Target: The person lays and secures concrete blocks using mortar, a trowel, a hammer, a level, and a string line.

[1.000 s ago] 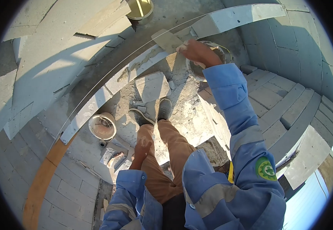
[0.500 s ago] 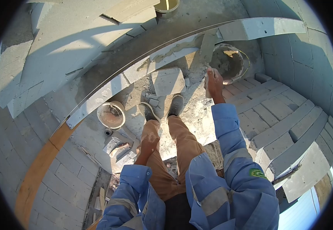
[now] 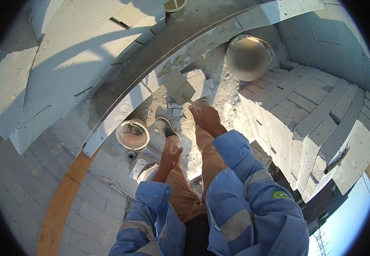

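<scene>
My right hand [image 3: 205, 116] is closed around the handle of a trowel [image 3: 179, 88]. Its flat grey blade points forward and left, close to the near edge of the low curved block wall [image 3: 118, 110]. Patches of grey mortar lie along the wall's top. Behind the blade, a pale block [image 3: 198, 82] on the floor is partly covered. My left hand [image 3: 171, 158] lies against my left thigh near the knee, fingers stretched out and nothing visible in it.
A mortar bucket [image 3: 232, 77] stands right of the wall, its inside blurred. A smaller bucket [image 3: 145, 145] sits on the left beside a loose block [image 3: 139, 167]. Stacked blocks [image 3: 308, 96] rise on the right. A wooden strip [image 3: 65, 196] continues the curve at lower left.
My right hand has come back and left from beside the mortar bucket, bringing the trowel toward the wall's near edge. My left hand stays by my thigh; the view has shifted slightly.
</scene>
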The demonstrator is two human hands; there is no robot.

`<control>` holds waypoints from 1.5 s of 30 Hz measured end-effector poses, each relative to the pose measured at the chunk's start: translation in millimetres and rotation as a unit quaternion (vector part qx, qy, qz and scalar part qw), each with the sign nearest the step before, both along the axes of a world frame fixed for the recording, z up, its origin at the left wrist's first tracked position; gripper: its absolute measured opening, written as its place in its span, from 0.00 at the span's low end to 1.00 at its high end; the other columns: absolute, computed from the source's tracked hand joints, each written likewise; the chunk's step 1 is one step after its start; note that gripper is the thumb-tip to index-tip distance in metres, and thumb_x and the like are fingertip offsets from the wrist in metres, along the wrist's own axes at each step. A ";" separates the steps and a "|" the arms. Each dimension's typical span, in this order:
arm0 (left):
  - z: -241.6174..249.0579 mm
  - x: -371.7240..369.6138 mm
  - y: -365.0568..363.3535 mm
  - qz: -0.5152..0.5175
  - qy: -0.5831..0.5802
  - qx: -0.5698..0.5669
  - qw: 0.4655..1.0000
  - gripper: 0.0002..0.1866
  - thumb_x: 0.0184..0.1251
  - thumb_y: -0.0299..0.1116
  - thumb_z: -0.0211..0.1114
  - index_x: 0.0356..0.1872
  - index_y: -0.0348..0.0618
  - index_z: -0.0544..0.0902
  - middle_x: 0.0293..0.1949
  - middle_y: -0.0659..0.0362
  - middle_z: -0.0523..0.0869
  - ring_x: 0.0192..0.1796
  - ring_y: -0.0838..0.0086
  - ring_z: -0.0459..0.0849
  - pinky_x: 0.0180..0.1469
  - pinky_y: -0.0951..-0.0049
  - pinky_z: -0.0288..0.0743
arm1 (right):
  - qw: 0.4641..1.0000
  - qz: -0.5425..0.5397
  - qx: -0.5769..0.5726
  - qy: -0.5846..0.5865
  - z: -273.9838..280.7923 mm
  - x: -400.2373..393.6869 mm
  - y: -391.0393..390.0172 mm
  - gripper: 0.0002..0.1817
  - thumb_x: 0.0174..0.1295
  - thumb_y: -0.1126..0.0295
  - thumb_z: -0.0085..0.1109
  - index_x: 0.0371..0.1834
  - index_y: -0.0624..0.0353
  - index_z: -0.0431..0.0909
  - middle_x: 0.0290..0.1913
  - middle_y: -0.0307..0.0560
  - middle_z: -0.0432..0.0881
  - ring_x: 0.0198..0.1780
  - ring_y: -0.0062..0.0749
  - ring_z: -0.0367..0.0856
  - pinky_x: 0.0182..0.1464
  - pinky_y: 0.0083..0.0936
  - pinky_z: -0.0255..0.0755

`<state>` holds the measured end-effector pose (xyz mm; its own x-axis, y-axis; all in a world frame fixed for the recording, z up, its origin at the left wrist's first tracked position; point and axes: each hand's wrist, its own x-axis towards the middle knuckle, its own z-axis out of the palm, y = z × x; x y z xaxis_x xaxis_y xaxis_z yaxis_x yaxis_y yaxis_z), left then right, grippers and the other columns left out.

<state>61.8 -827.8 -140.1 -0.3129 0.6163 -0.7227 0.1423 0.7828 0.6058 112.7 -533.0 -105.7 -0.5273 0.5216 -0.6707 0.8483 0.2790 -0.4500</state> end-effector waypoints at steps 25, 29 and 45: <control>3.6 -94.6 -127.7 -0.001 -0.025 -0.080 0.996 0.34 0.62 0.52 0.66 0.58 0.30 0.77 0.52 0.40 0.84 0.56 0.49 0.84 0.58 0.58 0.76 | 0.988 0.110 0.103 0.021 58.6 -93.0 63.3 0.28 0.70 0.44 0.52 0.51 0.61 0.81 0.40 0.63 0.85 0.47 0.60 0.83 0.49 0.49 0.75; -2.5 -86.4 -96.9 0.061 -0.067 -0.055 0.994 0.35 0.64 0.53 0.66 0.59 0.30 0.76 0.52 0.39 0.84 0.55 0.51 0.84 0.57 0.60 0.76 | 0.987 -0.078 0.123 0.062 29.1 -16.2 143.9 0.26 0.70 0.48 0.53 0.47 0.66 0.80 0.30 0.57 0.82 0.35 0.47 0.83 0.40 0.42 0.73; -4.4 -121.0 -157.7 -0.178 0.027 -0.044 0.983 0.33 0.61 0.50 0.65 0.58 0.29 0.77 0.53 0.37 0.84 0.57 0.48 0.83 0.60 0.57 0.76 | 0.999 -0.031 0.025 0.029 35.2 -48.9 -10.9 0.28 0.71 0.44 0.50 0.47 0.61 0.81 0.37 0.65 0.84 0.42 0.61 0.83 0.46 0.49 0.75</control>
